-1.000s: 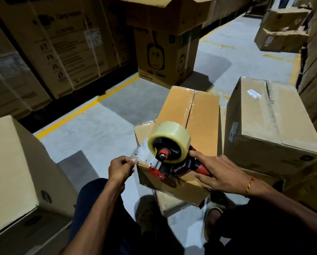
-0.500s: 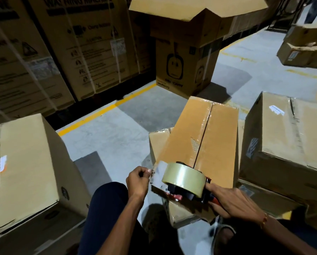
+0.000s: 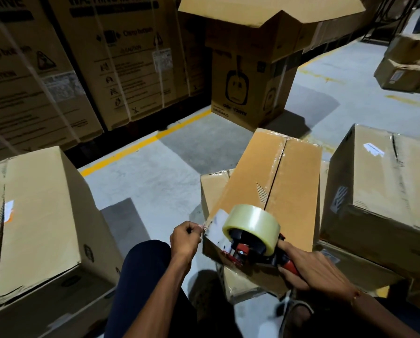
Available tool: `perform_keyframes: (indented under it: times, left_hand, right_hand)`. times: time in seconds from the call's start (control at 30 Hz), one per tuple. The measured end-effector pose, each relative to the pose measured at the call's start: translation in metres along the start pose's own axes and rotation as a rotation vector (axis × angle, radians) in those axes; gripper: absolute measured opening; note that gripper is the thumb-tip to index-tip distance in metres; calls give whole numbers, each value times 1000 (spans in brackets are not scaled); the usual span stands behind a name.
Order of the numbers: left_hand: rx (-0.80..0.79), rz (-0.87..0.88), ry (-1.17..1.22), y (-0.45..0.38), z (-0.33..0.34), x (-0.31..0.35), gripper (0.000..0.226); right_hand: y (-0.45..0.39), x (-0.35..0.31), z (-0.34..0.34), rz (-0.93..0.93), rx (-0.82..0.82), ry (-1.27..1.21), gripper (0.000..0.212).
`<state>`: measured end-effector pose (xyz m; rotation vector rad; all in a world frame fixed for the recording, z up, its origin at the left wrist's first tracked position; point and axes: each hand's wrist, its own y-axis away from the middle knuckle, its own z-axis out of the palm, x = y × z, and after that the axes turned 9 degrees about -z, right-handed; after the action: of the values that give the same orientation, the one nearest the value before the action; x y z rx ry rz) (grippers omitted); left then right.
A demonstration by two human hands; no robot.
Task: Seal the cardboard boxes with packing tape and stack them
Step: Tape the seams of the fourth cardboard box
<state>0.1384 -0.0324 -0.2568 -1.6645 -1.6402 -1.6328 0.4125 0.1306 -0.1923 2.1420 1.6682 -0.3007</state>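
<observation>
At the lower centre of the frame the person's right hand grips the red handle of a tape dispenser, its fingers curled round the grip. The dispenser carries a roll of clear tape and rests at the near edge of a long cardboard box, whose two top flaps meet in a seam running away up the frame. The left hand sits just left of the box's near corner, fingers curled, pinching the free end of the tape strip; the strip stretches from the fingertips to the roll and lies over the box's near left corner.

This long box lies on top of another box, which shows at its left side and below its near end. To the right, touching or just beside it, stands a larger closed box with a white label on top. At the lower left of the frame is another big closed box with a small orange and white sticker. Beyond, at the upper centre, an open box stands on the grey floor with its flaps spread. Tall printed cartons fill the upper left behind a yellow floor line. The person's dark trouser leg shows at the bottom.
</observation>
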Motion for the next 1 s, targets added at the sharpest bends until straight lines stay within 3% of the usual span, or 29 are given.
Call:
perform_keyframes:
  times: [0.03,0.07,0.13,0.3,0.5,0.67,1.0]
  left_hand:
    - [-19,-28,17,-1,0,1,22]
    - [-44,-59,41,-1,0,2,25]
    - [-112,-113,91,-3,1,4,33]
    - [-253,-214,89,-5,-1,14,39]
    - [-231,-231,36,4,-2,12,44]
    - [-410,-295,136,19,6,19,17]
    - [-334,-248,166,-13,11,35,47]
  right_hand:
    - [-11,0,4,-23,114,99,59]
    - [-7,-5,9,42,117,169,59]
    - [-7,2,4,-54,173,140,59]
    - [-5,-1,7,-4,143,95,62]
    - [-8,-2,6,-8,96,76,59]
    - [-9,-2,5,11,104,59,64]
    - [-31,-10,7,-8,186,63,63]
